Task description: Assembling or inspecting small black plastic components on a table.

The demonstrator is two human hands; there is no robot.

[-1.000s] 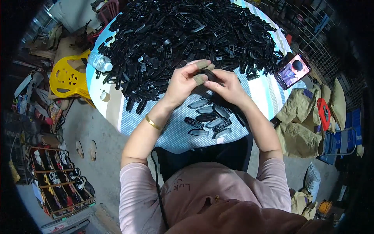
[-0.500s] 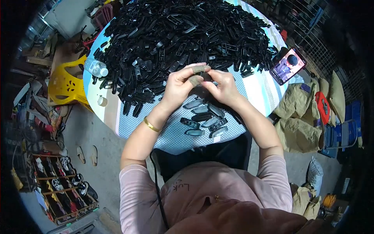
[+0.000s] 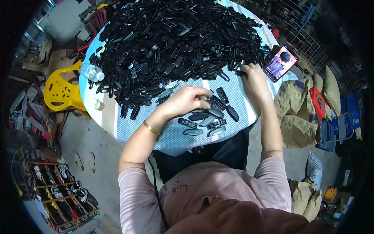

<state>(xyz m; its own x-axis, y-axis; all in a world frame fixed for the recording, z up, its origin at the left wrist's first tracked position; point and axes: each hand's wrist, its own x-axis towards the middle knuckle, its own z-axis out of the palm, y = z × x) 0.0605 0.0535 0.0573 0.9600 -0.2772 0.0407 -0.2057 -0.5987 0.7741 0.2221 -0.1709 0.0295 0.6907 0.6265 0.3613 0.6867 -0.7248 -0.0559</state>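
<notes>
A large heap of small black plastic casings (image 3: 167, 43) covers the far part of the round table. My left hand (image 3: 189, 100), with wrapped fingertips, hovers over a smaller group of casings (image 3: 198, 116) near me; its fingers are curved and apart, with nothing visible held. Black and grey-clear oblong pieces make up this group, and two dark pieces (image 3: 227, 103) lie just right of the fingers. At the heap's right edge, my right hand (image 3: 255, 80) has its fingers bent down onto a black casing (image 3: 240, 73), partly hidden by the fingertips.
A phone (image 3: 281, 63) stands at the table's right edge, beside my right hand. On the left are a clear bottle (image 3: 92, 72) and a small white cap (image 3: 99, 105). A yellow chair (image 3: 58, 91) stands to the left; brown sacks (image 3: 294, 128) sit on the right.
My hands have come apart from their meeting point. The left moved slightly nearer to me; the right went right to the heap's edge. Two dark pieces now show beside the near group.
</notes>
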